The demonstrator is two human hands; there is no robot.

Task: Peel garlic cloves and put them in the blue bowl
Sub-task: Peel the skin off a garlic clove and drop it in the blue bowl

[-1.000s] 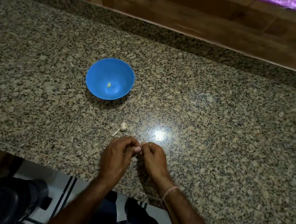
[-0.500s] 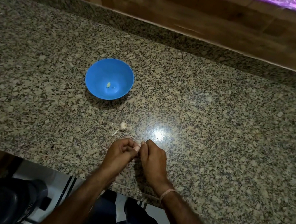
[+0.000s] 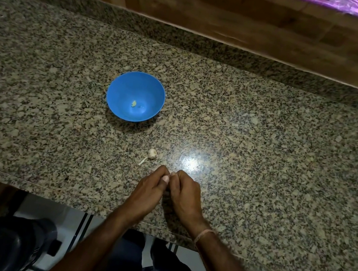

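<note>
near one blue bowl (image 3: 119, 93) with one clove (image 3: 133, 103): left hand (image 3: 148, 191), right hand (image 3: 186, 195), grips curled, contents unclear

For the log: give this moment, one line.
left hand, right hand: pinch pale garlic clove | round blue plastic bowl: one peeled clove

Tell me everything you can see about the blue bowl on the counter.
The round blue bowl looks like smooth plastic, with a thin plain rim and a deep curved inside. It stands upright on the speckled granite countertop, left of centre, and casts a shadow on its near side. One small pale yellow piece, probably a peeled garlic clove, lies at its bottom. Nothing else touches the bowl.
</note>
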